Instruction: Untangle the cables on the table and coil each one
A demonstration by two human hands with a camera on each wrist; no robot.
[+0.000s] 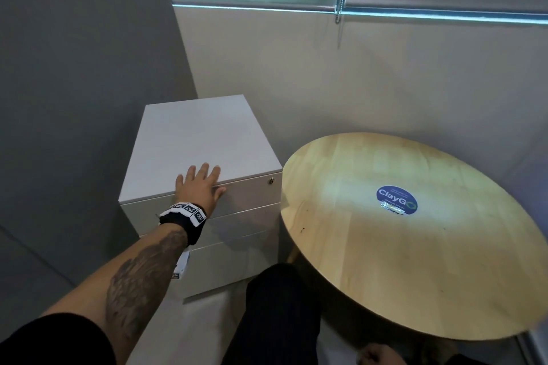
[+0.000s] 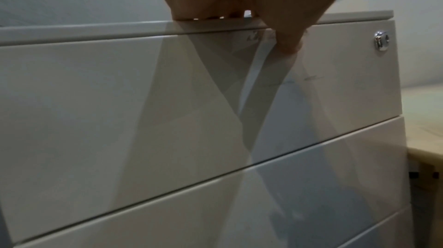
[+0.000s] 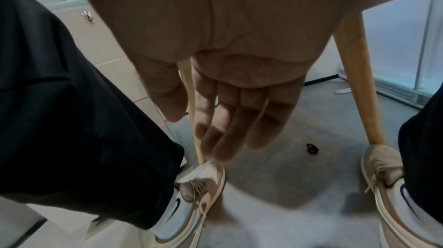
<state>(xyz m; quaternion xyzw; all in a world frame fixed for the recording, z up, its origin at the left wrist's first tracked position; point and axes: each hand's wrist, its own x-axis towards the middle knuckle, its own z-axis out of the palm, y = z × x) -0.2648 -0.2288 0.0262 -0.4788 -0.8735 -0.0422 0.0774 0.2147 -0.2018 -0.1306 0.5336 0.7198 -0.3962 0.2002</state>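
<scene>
Left hand point(image 1: 199, 187): fingers flat on drawer cabinet point(image 1: 204, 133) top's front edge, thumb point(image 2: 287, 43) on top drawer front, gripping nothing. Right hand point(image 3: 227, 100): hanging loosely open below round wooden table point(image 1: 444, 275). Cables: none visible; small black item point(image 3: 312, 148) on floor, possibly a tie.

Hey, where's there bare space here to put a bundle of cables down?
The round wooden table is bare all around its blue sticker. The cabinet top is free behind the left hand, which rests flat on its front edge. Nothing looks crowded; no cables are in view.
</scene>
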